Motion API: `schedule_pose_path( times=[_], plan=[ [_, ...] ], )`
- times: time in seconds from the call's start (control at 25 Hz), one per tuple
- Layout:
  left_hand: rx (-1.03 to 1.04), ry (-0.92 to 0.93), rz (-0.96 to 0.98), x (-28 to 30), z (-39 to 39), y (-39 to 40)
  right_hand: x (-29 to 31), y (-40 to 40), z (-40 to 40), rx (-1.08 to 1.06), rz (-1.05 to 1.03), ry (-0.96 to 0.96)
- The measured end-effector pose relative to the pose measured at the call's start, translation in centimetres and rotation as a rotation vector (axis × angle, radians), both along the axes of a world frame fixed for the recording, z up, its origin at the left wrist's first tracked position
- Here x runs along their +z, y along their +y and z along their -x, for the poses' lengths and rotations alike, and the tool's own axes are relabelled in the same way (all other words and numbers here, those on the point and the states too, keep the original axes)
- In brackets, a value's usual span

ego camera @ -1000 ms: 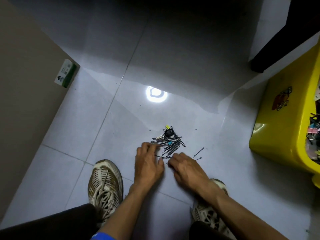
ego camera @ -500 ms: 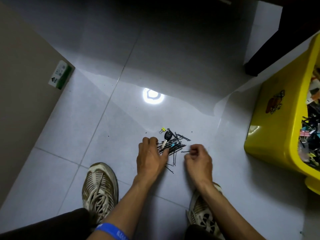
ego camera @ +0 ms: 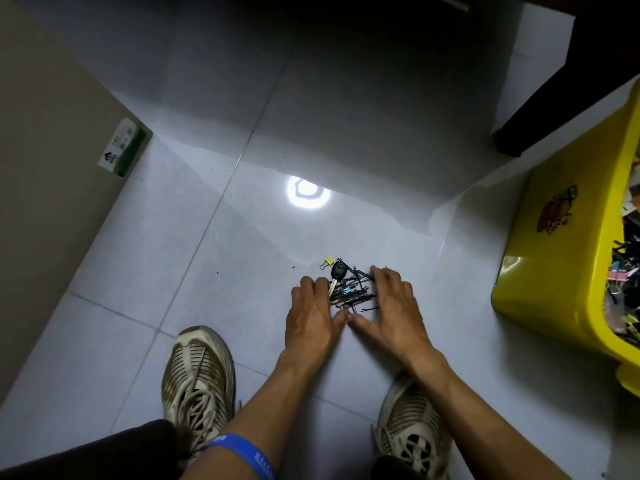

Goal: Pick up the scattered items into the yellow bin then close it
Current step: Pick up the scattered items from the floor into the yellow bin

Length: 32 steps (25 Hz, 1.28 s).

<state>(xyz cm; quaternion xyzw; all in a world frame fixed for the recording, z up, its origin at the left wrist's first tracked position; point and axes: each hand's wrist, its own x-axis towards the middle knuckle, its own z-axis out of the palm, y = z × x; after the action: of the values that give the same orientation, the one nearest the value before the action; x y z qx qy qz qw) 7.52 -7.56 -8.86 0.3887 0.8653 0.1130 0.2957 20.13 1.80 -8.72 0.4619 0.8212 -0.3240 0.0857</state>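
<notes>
A small heap of black hairpins [ego camera: 353,292] lies on the pale floor tiles, with a black-headed key [ego camera: 337,273] on its left side and a small yellow binder clip [ego camera: 327,262] just beyond it. My left hand [ego camera: 313,315] rests on the floor against the heap's left edge, fingers curved toward it. My right hand [ego camera: 394,303] lies flat against the heap's right edge, fingers stretched past it. The two thumbs nearly meet in front of the heap. The yellow bin [ego camera: 568,258] stands open at the right, holding several clips and pins.
My two worn sneakers [ego camera: 197,379] stand on the tiles below the hands. A beige cardboard box [ego camera: 52,188] with a green label fills the left side. A dark furniture leg [ego camera: 554,109] stands behind the bin. A lamp glare [ego camera: 306,194] shines on the floor.
My right hand has opened from a pinch and moved forward to the heap's right side. The stray pins now lie closer in one heap between both hands.
</notes>
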Motion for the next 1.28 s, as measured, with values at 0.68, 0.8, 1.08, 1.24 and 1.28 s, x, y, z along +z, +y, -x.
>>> schedule_pose_path(
  times=[0.68,0.8,1.08,1.24,1.28],
  plan=[
    [0.308,-0.257,-0.173,-0.7,2.1,0.3,-0.3,1.0,3.1,0.683,-0.357,-0.125],
    [0.354,-0.249,-0.18,-0.5,2.2,0.2,-0.1,1.0,3.0,0.75,-0.45,-0.1],
    [0.428,-0.304,-0.168,-0.4,2.2,0.5,-1.0,-1.0,3.1,0.778,-0.613,-0.123],
    [0.474,-0.314,-0.163,-0.1,2.2,0.6,-1.6,-1.8,2.6,0.707,-0.635,-0.157],
    [0.484,-0.318,-0.165,-0.1,2.2,0.6,-1.5,-1.6,2.5,0.668,-0.621,-0.121]
  ],
)
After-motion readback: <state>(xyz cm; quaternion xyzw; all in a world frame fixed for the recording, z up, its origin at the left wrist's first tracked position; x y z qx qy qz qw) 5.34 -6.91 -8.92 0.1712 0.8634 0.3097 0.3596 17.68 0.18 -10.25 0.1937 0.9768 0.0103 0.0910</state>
